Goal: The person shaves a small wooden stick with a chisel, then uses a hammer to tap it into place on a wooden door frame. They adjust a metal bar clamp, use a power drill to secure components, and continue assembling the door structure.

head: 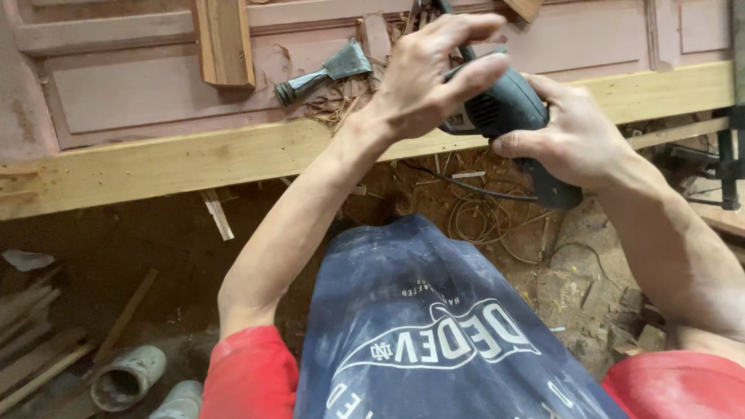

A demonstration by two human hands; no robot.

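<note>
Head view, looking down over the person's lap. The largest element is a reddish panelled wooden door [155, 93] lying flat as the work surface, with a pale timber beam [194, 159] running along its near edge from left to right. Below this, the earth floor [132, 240] is strewn with wood shavings and offcuts. The person wears a dusty dark blue apron [419, 326] over a red shirt [252, 376].

Both forearms rise toward the beam's upper edge. The right hand [578, 136] wraps around the rear body of a dark green power tool [504, 109], the grip pressed together on the casing, thumb lying along the near side. The left hand [427, 74] rests over the front of the tool, its fingers spread and curved, the fingertips touching the top of the housing (whether they clasp it firmly cannot be told). The tool is held above the beam, right of centre; its working end is hidden behind the left hand. A black cable [466, 186] trails below it over the floor.

On the door, left of the hands, lies a wide-bladed chisel [326, 71] beside a heap of shavings [341, 105]. An upright wooden block [225, 43] stands further left. A pale grey boot [128, 376] shows at the lower left.
</note>
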